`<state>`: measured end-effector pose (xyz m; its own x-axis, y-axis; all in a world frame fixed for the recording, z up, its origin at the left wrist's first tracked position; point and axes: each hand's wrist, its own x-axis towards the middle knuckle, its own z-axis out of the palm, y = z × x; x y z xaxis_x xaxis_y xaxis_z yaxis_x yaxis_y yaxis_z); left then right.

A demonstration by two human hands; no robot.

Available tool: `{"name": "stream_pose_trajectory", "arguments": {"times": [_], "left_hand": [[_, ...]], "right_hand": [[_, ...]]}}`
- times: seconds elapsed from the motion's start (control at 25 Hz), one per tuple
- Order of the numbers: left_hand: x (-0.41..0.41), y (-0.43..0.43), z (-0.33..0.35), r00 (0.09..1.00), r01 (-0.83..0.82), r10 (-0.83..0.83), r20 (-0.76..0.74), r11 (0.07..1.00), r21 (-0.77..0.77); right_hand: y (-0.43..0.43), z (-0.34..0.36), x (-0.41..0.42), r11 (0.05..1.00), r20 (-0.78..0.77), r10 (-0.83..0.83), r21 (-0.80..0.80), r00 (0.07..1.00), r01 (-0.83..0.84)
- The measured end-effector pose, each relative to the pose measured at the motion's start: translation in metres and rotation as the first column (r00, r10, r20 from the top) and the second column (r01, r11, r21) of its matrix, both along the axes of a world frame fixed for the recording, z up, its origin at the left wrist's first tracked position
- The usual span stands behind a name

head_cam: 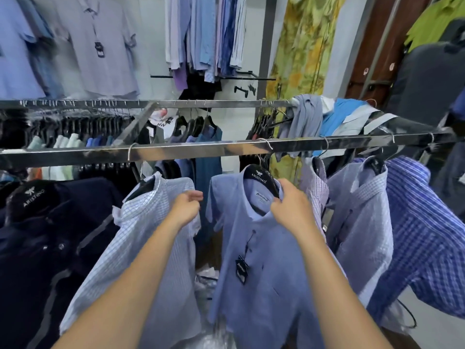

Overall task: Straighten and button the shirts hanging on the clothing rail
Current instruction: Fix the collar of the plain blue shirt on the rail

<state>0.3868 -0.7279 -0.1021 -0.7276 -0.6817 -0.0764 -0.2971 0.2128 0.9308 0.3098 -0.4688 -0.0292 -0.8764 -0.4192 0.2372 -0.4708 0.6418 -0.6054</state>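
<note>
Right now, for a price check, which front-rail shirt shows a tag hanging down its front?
The plain light-blue shirt in the middle, collar held by the right hand, with a dark tag; its neighbours are checked.

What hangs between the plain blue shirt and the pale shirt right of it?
A lilac checked shirt, beside the right hand, shown in the head view.

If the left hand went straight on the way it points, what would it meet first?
Probably the shoulder of the plain blue shirt, up and right of the left hand. Depth is unclear: it might slip through the gap to the teal shirt behind.
</note>
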Motion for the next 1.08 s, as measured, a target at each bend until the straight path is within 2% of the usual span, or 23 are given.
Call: {"name": "stream_pose_trajectory", "arguments": {"times": [0.32,0.4,0.56,0.72,0.8,0.92,1.0,1.08], "left_hand": [[-0.057,-0.015,-0.027,1.0,0.002,0.0,0.016,0.997,-0.082],[-0.067,-0.023,-0.037,0.997,0.039,-0.031,0.07,0.992,-0.121],[-0.074,-0.028,-0.047,0.964,0.167,-0.088,0.252,0.935,-0.312],[-0.082,-0.035,-0.068,0.943,0.218,-0.139,0.302,0.944,-0.247],[-0.081,-0.037,-0.087,0.908,0.262,-0.158,0.389,0.937,-0.23],[-0.067,-0.031,-0.119,0.868,0.216,-0.107,0.485,0.96,-0.175],[-0.055,-0.025,-0.14,0.826,0.25,-0.104,0.554,0.949,-0.194],[-0.049,-0.023,-0.154,0.821,0.211,-0.073,0.566,0.96,-0.182]], "right_hand": [[0.015,0.014,-0.02,0.996,-0.008,-0.036,0.081,0.999,0.036],[0.018,0.017,-0.023,0.995,0.003,-0.04,0.09,0.999,0.039],[0.02,0.022,-0.029,0.997,0.031,-0.016,0.081,0.999,0.013],[0.019,0.021,-0.035,0.994,0.009,-0.027,0.107,1.0,0.026],[0.019,0.021,-0.036,0.992,-0.008,-0.059,0.113,0.998,0.06],[0.022,0.021,-0.033,0.987,-0.002,-0.11,0.114,0.994,0.11],[0.023,0.02,-0.035,0.983,-0.014,-0.121,0.137,0.993,0.122],[0.024,0.021,-0.036,0.978,-0.011,-0.137,0.154,0.99,0.137]]}}
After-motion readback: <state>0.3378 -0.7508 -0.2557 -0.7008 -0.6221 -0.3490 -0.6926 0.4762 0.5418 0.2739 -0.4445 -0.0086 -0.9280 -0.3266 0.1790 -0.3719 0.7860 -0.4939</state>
